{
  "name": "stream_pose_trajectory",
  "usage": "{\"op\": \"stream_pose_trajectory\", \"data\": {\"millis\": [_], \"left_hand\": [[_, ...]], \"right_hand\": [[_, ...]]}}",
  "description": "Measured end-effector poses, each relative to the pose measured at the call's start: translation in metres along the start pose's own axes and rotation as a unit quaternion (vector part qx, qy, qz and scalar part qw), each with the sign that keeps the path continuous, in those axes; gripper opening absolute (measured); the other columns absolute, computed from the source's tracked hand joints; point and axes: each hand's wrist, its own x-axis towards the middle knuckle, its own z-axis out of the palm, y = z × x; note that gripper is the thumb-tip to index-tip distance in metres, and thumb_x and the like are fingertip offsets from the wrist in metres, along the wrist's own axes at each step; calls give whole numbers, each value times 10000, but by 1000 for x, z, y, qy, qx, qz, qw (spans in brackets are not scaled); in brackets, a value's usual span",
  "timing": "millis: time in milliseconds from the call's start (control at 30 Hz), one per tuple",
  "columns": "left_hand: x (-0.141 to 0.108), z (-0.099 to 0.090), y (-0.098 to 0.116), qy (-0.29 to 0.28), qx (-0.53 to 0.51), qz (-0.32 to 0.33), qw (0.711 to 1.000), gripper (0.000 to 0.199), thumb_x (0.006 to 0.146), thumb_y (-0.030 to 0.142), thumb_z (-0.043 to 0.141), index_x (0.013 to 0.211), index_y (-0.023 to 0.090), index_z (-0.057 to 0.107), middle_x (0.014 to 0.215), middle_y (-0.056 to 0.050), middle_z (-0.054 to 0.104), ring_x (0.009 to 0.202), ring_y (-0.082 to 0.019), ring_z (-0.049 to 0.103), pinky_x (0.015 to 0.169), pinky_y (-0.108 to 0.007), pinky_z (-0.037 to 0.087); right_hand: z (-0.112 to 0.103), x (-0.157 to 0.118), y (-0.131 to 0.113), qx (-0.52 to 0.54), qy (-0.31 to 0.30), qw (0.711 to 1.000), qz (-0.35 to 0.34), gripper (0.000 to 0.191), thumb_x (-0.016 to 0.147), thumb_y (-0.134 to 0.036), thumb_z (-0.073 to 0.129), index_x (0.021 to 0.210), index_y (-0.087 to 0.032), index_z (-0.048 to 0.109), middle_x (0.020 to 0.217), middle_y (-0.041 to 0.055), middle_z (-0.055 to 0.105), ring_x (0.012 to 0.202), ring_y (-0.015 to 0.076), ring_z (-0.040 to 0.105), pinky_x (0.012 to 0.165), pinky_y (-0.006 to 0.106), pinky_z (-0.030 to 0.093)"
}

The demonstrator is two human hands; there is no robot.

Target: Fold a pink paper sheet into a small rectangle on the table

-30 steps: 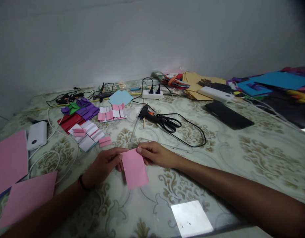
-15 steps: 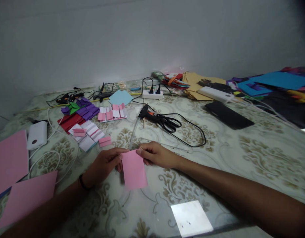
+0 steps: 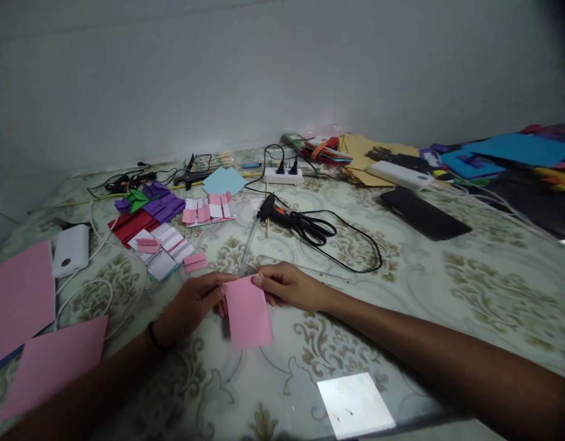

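Pink paper (image 3: 250, 315), lower centre of frame, is pinched along its top edge by left hand (image 3: 193, 304) and right hand (image 3: 297, 288). May be creased askew or torn if pulled unevenly between them.

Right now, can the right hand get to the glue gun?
Probably yes: the glue gun lies just beyond the right hand, with nothing standing between them. That hand pinches the pink paper, though, so it would likely need to let go first.

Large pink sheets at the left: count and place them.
2 visible: one sheet at the far left, another sheet nearer, partly behind the left forearm; more may lie beneath.
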Motion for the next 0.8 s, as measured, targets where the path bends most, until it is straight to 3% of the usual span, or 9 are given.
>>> {"op": "stream_pose_trajectory", "data": {"millis": [800], "left_hand": [[2,-1,0,-12,11,-5,1000,376,994,352,614,1250,101,729,702,-19,675,624,-150,639,625,-264,517]], "right_hand": [[-1,0,2,1,-2,1000,11,603,999,-698,512,728,-161,553,606,-17,557,511,77,463,514,215,374]]}}
